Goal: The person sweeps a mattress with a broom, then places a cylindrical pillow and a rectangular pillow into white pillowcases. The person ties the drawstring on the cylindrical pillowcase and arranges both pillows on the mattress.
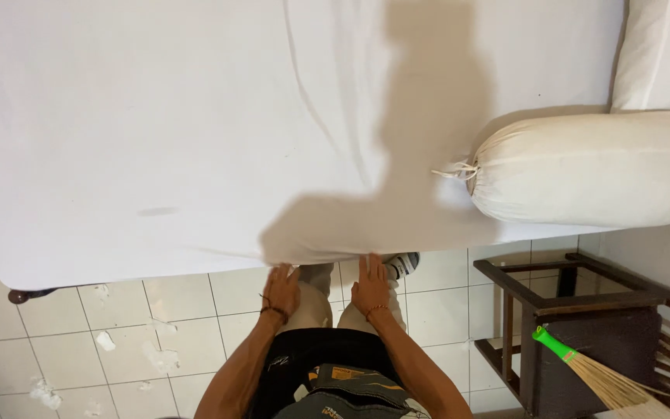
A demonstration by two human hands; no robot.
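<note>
Both hands [327,289] flat — sheet edge [195,260] at fingertips [366,260]

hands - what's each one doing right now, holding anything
left hand: open, flat on thigh, holding nothing
right hand: open, flat on thigh, holding nothing

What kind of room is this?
Most likely a bedroom. A bed with a white sheet fills the view, a long white bolster pillow lies on it, and the floor is tiled.
</note>
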